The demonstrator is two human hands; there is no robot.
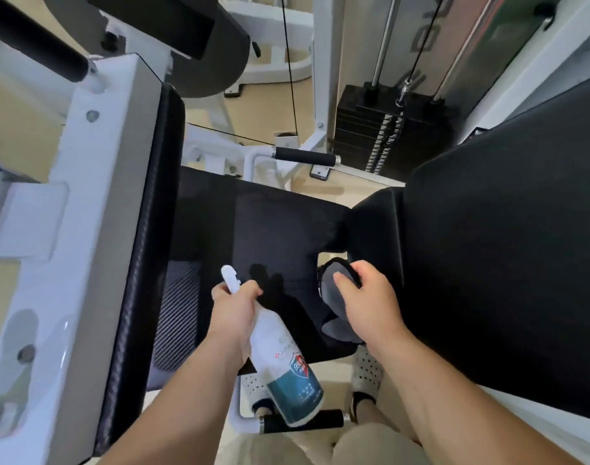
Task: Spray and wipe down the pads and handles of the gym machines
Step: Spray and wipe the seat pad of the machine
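Flooring [260, 109] of pale beige runs under white-framed gym machines, seen from your head camera as you look down. A white frame [95, 169] rises on the left, and one black weight stack [381, 135] stands at the far right with two thin black cables [288, 62] running down near it.

You can count three black pads. The flat seat pad [253, 229] is in the middle, a narrow side pad [152, 196] is fixed to the white frame, and a large pad [505, 236] fills the right. Two short black handles show, the far handle [305, 157] beyond the seat pad and the near handle [307, 420] below it. A white perforated footplate [251, 385] sits just beside the near handle.

Your left hand [235, 308] is curled tight round the neck of one spray bottle [287, 360]. The bottle is tilted, with its white nozzle over the seat pad and its base toward you. It is white with a teal label, and you cannot tell how much liquid is in it.

Your right hand [371, 298] grips one bunched grey cloth [337, 297], thumb on top. It presses the cloth at the notch in the seat pad's near right edge, just beside the large pad.
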